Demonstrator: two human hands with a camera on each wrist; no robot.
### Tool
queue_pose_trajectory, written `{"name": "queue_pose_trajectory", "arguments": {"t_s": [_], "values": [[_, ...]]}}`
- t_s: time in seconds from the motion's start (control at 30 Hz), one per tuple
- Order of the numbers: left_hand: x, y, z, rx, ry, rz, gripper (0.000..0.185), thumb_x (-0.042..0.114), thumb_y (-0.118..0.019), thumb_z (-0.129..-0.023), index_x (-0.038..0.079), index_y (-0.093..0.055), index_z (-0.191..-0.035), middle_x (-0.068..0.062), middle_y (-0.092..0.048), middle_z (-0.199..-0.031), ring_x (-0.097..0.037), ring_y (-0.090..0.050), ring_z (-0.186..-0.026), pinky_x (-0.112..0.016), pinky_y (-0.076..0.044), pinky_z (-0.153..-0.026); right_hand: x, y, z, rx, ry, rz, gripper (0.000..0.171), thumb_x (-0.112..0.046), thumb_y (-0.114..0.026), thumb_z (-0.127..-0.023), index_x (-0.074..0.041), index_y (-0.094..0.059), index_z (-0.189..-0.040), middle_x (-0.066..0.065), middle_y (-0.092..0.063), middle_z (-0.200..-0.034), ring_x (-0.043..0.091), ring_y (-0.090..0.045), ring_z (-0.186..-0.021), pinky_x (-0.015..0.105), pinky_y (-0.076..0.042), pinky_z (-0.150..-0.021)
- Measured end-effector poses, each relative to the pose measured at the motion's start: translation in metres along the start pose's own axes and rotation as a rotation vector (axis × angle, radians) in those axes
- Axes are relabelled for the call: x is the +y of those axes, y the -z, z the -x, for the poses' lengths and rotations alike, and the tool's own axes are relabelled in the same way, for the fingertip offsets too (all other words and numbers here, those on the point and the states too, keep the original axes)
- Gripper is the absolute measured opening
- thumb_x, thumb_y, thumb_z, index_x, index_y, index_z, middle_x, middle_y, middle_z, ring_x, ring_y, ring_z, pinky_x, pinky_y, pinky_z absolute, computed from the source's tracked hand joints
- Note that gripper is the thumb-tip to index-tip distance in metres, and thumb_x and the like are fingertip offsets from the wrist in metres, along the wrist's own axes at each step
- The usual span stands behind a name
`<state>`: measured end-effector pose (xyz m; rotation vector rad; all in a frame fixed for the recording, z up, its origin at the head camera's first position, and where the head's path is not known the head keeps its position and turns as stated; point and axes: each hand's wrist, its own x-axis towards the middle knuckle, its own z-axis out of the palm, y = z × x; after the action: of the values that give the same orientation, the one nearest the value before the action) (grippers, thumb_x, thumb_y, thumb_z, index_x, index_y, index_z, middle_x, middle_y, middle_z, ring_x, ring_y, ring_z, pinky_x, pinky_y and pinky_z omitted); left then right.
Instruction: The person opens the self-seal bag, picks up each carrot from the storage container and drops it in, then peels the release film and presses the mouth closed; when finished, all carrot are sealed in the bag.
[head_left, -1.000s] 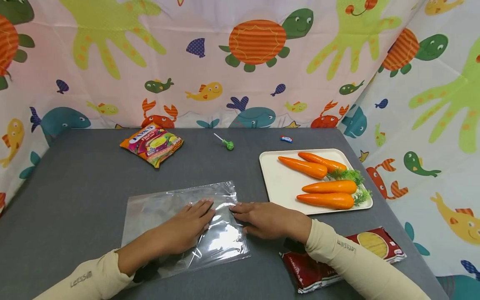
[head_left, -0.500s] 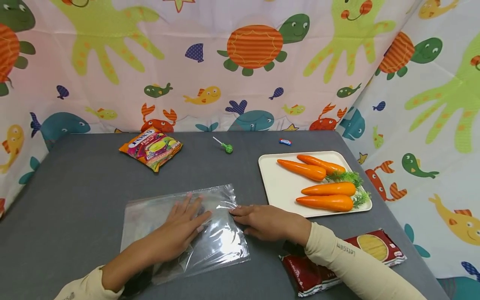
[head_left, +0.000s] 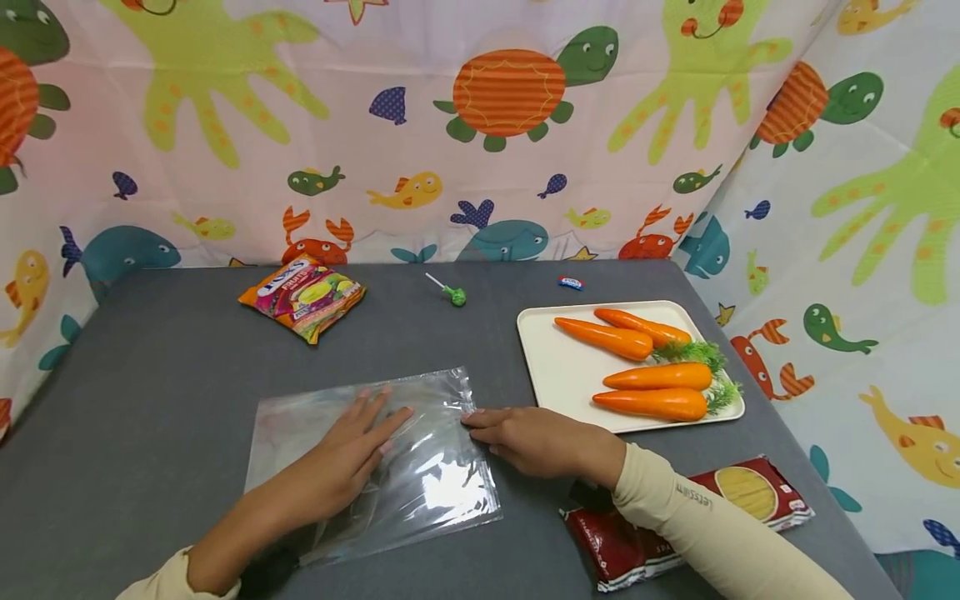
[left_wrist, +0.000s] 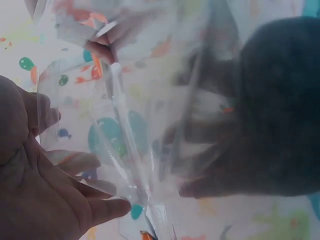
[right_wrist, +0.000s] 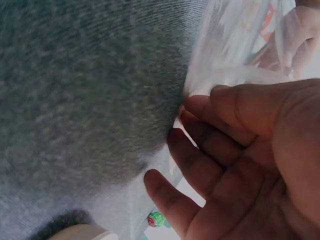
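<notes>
Cream tray (head_left: 561, 379), bearing four carrots (head_left: 603, 337). Left of the tray I log one clear plastic bag (head_left: 450, 467), on the table (head_left: 172, 358). Left hand (head_left: 337, 462): on the bag, fingers spread apart. Right hand (head_left: 536, 442): fingertips at the bag's tray-side edge, fingers slightly apart. Nearer me than the tray: red packet (head_left: 750, 490).

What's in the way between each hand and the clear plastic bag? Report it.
Nothing visible. The left hand is right at the clear plastic bag, and the right hand is at its edge nearest the tray. The dark red pasta packet lies aside, below the right forearm.
</notes>
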<state>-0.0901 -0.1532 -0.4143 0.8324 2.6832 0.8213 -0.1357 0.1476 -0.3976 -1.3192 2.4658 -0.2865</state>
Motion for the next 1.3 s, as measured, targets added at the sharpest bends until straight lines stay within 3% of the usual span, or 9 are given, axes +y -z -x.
{"name": "queue_pose_trajectory", "arguments": {"t_s": [0.2,0.43,0.6,0.8,1.07,1.3], "values": [[-0.001,-0.001,0.002,0.01,0.014,0.054,0.05,0.023,-0.041,-0.107,0.022,-0.029,-0.155,-0.02,-0.014,-0.159,-0.049,-0.004,-0.142,-0.072,-0.015,-0.106,0.003,0.0,0.0,0.001,0.009,0.006,0.039,-0.009,-0.056,-0.098,-0.005,-0.057,-0.137,0.005,-0.049,-0.145,0.018,-0.045,-0.133,0.036,-0.04,-0.106],[-0.006,0.005,0.002,-0.018,0.046,0.121,0.049,0.028,-0.037,-0.108,0.022,-0.026,-0.155,-0.01,-0.021,-0.159,-0.037,-0.007,-0.146,-0.063,-0.016,-0.112,0.006,0.005,0.004,0.014,-0.012,-0.022,0.038,-0.012,-0.056,-0.099,-0.006,-0.057,-0.137,0.005,-0.049,-0.145,0.02,-0.045,-0.133,0.041,-0.037,-0.109],[-0.008,0.006,0.001,-0.034,0.039,0.145,0.049,0.029,-0.036,-0.108,0.023,-0.025,-0.156,-0.004,-0.024,-0.159,-0.034,-0.009,-0.146,-0.06,-0.015,-0.113,0.009,0.013,0.01,0.116,-0.014,-0.044,0.036,-0.012,-0.057,-0.099,-0.004,-0.059,-0.134,0.008,-0.054,-0.139,0.023,-0.049,-0.129,0.041,-0.04,-0.106],[-0.007,0.003,-0.003,-0.02,-0.013,0.134,0.05,0.021,-0.041,-0.107,0.015,-0.028,-0.155,-0.01,-0.026,-0.157,-0.037,-0.011,-0.146,-0.062,-0.014,-0.113,0.022,0.031,0.029,0.215,-0.064,-0.102,0.033,-0.011,-0.06,-0.097,0.0,-0.062,-0.128,0.011,-0.062,-0.127,0.025,-0.058,-0.12,0.044,-0.045,-0.101],[-0.006,0.007,0.0,-0.06,0.029,0.109,0.049,0.019,-0.041,-0.107,0.015,-0.029,-0.154,-0.01,-0.028,-0.157,-0.038,-0.011,-0.145,-0.062,-0.016,-0.112,0.049,0.052,0.071,0.392,-0.177,-0.139,0.032,-0.006,-0.067,-0.092,0.002,-0.065,-0.123,0.011,-0.067,-0.118,0.029,-0.062,-0.111,0.048,-0.05,-0.093],[-0.008,0.009,-0.002,-0.061,0.023,0.083,0.049,0.021,-0.04,-0.107,0.017,-0.028,-0.155,-0.011,-0.028,-0.157,-0.038,-0.011,-0.145,-0.06,-0.016,-0.113,0.059,0.054,0.093,0.441,-0.223,-0.203,0.032,-0.004,-0.069,-0.09,-0.002,-0.067,-0.122,0.009,-0.068,-0.117,0.024,-0.064,-0.099,0.04,-0.056,-0.081]]}}
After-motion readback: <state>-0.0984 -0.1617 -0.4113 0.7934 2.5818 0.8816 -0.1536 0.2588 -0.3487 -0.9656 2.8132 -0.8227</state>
